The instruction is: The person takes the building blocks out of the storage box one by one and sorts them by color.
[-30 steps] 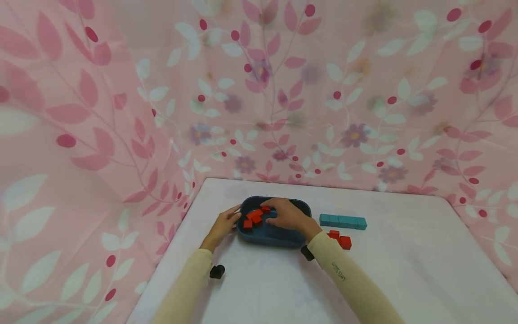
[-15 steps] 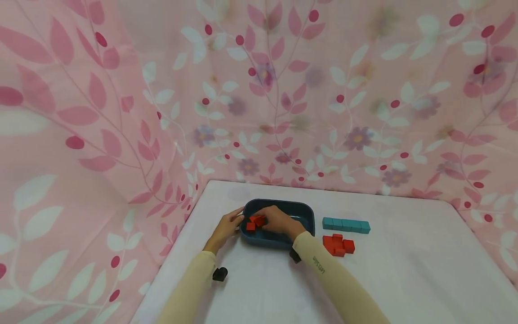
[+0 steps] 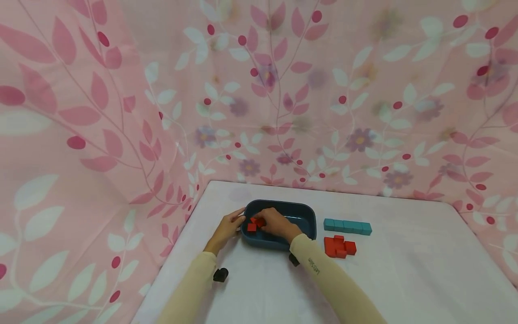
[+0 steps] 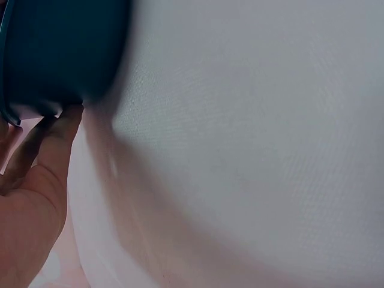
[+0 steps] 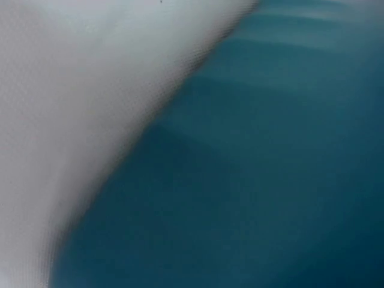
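A dark blue rectangular bin stands on the white table, with several red cubes at its left end. My right hand is inside it, thumb and fingers curled around a red cube and partly hiding it. At the bin's left side rests my left hand, fingers fairly straight against the wall. The left wrist view has that hand's fingers touching the bin's edge. Only the bin's blurred outer wall and the tablecloth fill the right wrist view; the right hand is out of it.
Right of the bin lies a straight row of joined teal cubes. In front of that row sits a cluster of red blocks. Pink floral fabric hangs behind and left of the white table.
My right hand has moved left and down from above the bin onto the red cubes, and its fingers have drawn in. The left hand stays at the bin's side. The view has shifted slightly.
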Action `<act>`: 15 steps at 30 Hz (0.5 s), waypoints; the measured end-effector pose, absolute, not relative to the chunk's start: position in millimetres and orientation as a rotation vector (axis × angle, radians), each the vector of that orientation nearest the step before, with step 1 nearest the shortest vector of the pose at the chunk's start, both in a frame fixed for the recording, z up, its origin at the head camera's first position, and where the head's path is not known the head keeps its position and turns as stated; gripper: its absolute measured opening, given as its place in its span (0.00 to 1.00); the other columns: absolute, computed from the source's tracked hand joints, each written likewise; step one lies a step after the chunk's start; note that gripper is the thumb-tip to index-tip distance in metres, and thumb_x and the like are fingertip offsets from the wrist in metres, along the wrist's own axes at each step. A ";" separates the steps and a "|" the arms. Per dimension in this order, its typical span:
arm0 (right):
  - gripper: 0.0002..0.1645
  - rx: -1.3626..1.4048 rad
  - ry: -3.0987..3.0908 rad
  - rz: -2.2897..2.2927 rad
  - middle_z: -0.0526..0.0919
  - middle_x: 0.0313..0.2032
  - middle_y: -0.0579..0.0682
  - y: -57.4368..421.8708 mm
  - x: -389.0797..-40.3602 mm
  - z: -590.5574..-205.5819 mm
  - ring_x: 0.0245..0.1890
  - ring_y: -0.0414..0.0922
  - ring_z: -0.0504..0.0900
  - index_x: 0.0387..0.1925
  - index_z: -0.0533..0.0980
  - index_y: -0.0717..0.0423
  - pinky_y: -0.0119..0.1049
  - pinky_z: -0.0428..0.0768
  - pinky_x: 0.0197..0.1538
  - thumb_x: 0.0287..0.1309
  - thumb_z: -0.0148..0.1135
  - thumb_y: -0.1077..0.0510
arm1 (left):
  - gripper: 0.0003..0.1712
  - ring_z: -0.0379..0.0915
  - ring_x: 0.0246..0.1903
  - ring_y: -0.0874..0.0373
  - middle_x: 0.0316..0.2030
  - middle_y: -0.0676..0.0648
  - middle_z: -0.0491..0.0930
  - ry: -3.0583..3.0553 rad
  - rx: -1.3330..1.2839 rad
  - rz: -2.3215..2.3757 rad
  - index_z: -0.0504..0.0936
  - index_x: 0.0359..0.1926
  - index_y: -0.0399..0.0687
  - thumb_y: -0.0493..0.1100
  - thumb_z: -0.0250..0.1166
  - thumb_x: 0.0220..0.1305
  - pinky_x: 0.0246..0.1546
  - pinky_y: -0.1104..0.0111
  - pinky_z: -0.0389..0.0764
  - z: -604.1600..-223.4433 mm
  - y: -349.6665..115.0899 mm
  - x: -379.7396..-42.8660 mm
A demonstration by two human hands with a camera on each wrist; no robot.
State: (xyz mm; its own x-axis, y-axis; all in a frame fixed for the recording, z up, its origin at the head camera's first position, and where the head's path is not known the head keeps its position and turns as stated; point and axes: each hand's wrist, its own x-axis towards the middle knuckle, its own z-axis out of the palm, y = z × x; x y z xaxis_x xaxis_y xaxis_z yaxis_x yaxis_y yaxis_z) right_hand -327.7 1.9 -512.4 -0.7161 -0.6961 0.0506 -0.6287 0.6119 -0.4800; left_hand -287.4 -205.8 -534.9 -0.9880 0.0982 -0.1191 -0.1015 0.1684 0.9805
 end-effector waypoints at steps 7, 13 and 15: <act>0.20 -1.136 2.736 -0.681 0.83 0.42 0.48 2.3 -325.7 -514.6 0.40 0.41 0.77 0.52 0.82 0.57 0.35 0.79 0.52 0.55 0.71 0.64 | 0.27 0.73 0.56 0.46 0.60 0.36 0.74 2.258 0.006 1.952 0.67 0.71 0.51 0.41 0.55 0.73 0.48 0.55 0.80 -533.0 -206.4 -284.6; 0.20 -1.213 2.756 -0.669 0.84 0.42 0.48 8.6 -325.4 -509.1 0.41 0.41 0.78 0.50 0.83 0.57 0.34 0.78 0.52 0.54 0.72 0.63 | 0.26 0.72 0.56 0.46 0.60 0.35 0.73 2.248 0.014 1.962 0.67 0.71 0.49 0.40 0.55 0.74 0.49 0.53 0.79 -533.4 -207.3 -284.1; 0.20 -1.211 2.759 -0.676 0.84 0.43 0.48 12.8 -325.5 -505.5 0.42 0.41 0.78 0.51 0.83 0.58 0.35 0.78 0.53 0.54 0.72 0.63 | 0.26 0.73 0.56 0.48 0.60 0.37 0.74 2.232 0.002 1.967 0.68 0.70 0.51 0.41 0.55 0.73 0.49 0.54 0.79 -533.4 -206.8 -285.5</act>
State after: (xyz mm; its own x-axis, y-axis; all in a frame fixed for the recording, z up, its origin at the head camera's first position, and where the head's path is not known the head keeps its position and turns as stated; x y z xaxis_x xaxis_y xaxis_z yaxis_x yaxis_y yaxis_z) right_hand -325.5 12.8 -505.5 -0.6912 -0.7120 0.1239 -0.6886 0.5969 -0.4117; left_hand -285.5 -206.8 -533.4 -0.9862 0.1106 -0.1231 -0.1082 0.1316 0.9854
